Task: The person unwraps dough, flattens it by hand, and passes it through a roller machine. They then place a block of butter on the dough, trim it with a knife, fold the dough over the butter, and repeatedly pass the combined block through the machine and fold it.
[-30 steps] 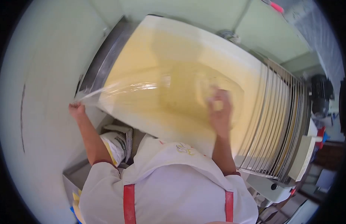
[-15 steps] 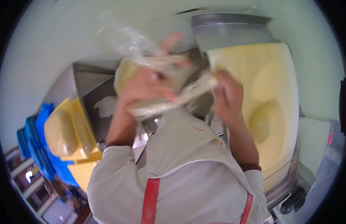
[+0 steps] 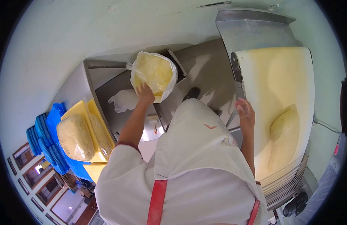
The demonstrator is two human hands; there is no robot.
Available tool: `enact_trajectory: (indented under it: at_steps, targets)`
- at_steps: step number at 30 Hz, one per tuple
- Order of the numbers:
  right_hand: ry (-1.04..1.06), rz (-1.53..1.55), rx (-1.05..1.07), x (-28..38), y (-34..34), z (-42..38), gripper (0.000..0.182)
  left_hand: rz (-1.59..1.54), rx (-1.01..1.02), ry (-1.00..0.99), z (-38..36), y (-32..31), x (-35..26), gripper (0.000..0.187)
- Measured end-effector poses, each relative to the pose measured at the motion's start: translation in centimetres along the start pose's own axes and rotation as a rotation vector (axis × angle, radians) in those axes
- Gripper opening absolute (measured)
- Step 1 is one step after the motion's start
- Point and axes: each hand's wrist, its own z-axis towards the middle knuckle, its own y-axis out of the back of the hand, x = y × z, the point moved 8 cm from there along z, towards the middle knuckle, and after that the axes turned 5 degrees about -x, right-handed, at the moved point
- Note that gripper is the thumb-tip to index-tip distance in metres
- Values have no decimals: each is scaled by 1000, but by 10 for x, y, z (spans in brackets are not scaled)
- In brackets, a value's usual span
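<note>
My left hand (image 3: 144, 93) reaches over the near rim of a round bin lined with a white bag (image 3: 174, 77), fingers spread and no object visible in them. Inside the bin lies crumpled clear plastic film (image 3: 156, 71) over something yellowish. Beside the belt's left edge my right hand (image 3: 245, 114) hovers with fingers loosely bent and apart, holding nothing that I can see. A smooth pale slab of dough (image 3: 285, 129) rests on the belt (image 3: 263, 78) to its right.
Dough blocks wrapped in clear film (image 3: 76, 137) lie on yellow sheets at left, near blue folded material (image 3: 42, 138). A white plastic bag (image 3: 123, 100) and a brush (image 3: 153, 120) are between there and the bin. A metal machine guard (image 3: 256, 32) stands behind the belt.
Both hands were stretching clear plastic film in front of me. The film has left my hands; my left hand is now at the bin and my right has dropped beside the belt.
</note>
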Motion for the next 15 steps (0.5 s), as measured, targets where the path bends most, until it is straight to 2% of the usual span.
enact_trajectory:
  at_steps: [1,4,5,6,8,11,12,13,15]
  targets:
    - [-20,18,0,-12,0,-7,33,99,202,-109,4,-13,-14,64]
    - [-47,26,-11,-25,2,-28,31,-340,609,-235,35,-63,-33,55]
    - [-31,-6,-17,-14,7,-37,32,-363,573,-255,52,-88,-19,53]
    - [-23,-42,-43,-9,13,-49,33,-251,409,-278,72,-118,14,50]
    - [6,-117,-143,0,37,-66,34,14,-45,-294,130,-159,73,45]
    - [-47,5,-358,-2,91,-108,31,385,213,85,173,-36,73,31]
    - [-90,37,-447,-7,115,-127,31,-393,-167,299,178,10,61,31]
    - [-130,31,-579,-20,145,-148,29,-1168,-605,213,175,54,48,31]
    - [-185,5,-850,-52,213,-198,28,-1648,-456,-27,91,202,-102,29]
